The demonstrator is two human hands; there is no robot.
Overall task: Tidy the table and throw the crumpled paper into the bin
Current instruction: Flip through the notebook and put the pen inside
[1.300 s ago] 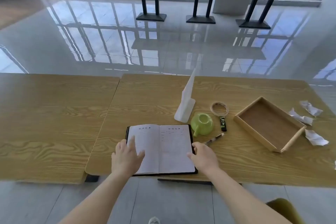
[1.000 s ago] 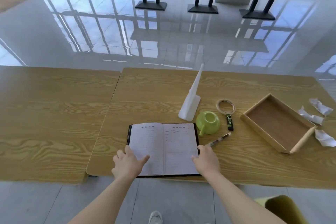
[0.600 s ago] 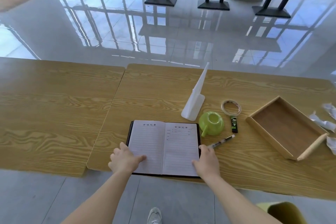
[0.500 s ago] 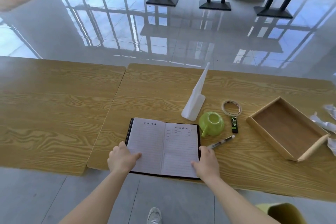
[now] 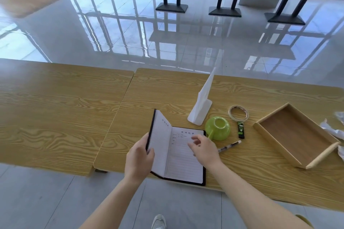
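A black-covered notebook (image 5: 183, 156) lies at the front edge of the wooden table (image 5: 251, 176). My left hand (image 5: 138, 158) grips its left cover and holds that half raised, nearly upright. My right hand (image 5: 203, 148) hovers over the right page with fingers spread, holding nothing. Crumpled white paper (image 5: 333, 131) lies at the far right, cut off by the frame edge. A yellow-green bin rim (image 5: 305, 219) shows at the bottom right, below the table.
A white stand (image 5: 202, 106), an overturned green cup (image 5: 217, 128), a tape roll (image 5: 238, 112), a green-black stick (image 5: 241, 129) and a pen (image 5: 229, 146) lie right of the notebook. An empty wooden tray (image 5: 296, 134) sits further right. A second table (image 5: 55, 109) adjoins on the left.
My left hand has lifted the notebook's left half from flat to nearly upright. My right hand has left the notebook's right edge and now hovers over the page.
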